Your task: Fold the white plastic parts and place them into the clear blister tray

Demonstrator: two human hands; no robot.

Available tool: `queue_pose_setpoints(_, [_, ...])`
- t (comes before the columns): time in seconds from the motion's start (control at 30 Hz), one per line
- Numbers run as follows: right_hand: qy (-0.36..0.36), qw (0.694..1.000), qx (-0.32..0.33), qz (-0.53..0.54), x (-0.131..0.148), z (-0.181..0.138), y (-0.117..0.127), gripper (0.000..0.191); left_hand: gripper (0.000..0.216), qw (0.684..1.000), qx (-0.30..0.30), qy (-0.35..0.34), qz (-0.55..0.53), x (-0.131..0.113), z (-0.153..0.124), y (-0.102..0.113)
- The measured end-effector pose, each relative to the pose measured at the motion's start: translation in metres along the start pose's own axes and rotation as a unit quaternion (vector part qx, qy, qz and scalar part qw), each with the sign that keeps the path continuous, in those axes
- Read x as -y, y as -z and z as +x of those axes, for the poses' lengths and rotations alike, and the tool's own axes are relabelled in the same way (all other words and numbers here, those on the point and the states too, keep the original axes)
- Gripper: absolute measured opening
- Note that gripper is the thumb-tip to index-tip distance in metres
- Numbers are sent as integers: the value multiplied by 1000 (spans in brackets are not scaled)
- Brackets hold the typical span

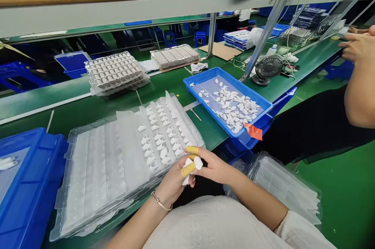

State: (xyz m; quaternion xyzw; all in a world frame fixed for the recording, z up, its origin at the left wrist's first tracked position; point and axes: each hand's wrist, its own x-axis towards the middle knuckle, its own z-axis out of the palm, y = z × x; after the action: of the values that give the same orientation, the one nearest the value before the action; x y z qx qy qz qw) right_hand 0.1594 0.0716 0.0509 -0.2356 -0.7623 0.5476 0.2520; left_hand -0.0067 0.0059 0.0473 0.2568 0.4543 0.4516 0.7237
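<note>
Just in front of my body, both hands are close together, with yellow finger cots on several fingertips. My left hand [177, 176] is closed on a small white moulded piece [186, 179]. My right hand [215, 166] is pinched round another small white piece [198, 162], right beside the left thumb. Their exact shape is partly hidden by the fingers. Beyond my hands lies a clear plastic tray [62, 202] lined with thin white sheets. Similar white curved pieces [158, 136] stand in rows in its right part.
A blue tray [202, 72] of loose white pieces sits at right, an orange tag [253, 131] on its corner. Filled trays [115, 70] are stacked behind. Blue bins [38, 178] stand left. A black fan [268, 66] and metal post [271, 26] are right; another person's arm [361, 81] shows.
</note>
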Motion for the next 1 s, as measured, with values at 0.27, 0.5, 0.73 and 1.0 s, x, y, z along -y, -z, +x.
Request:
queue_pose_setpoints(0.27, [-102, 966, -233, 38, -15, -1, -19, 22, 34, 990, -117, -73, -40, -2, 1, 1])
queue_pose_setpoints(0.5, [-83, 976, -187, 69, -5, 3, -16, 24, 35, 977, -165, -124, 44, 3, 1, -3])
queue_pose_setpoints(0.73, [-114, 970, -153, 150, -8, 1, 8, 29, 36, 956, -100, -123, 247, 1, -2, 6])
queue_pose_setpoints(1.0, [-134, 978, -111, 115, -7, -4, 5, 26, 31, 865, -58, -202, 455, 1, -1, 9])
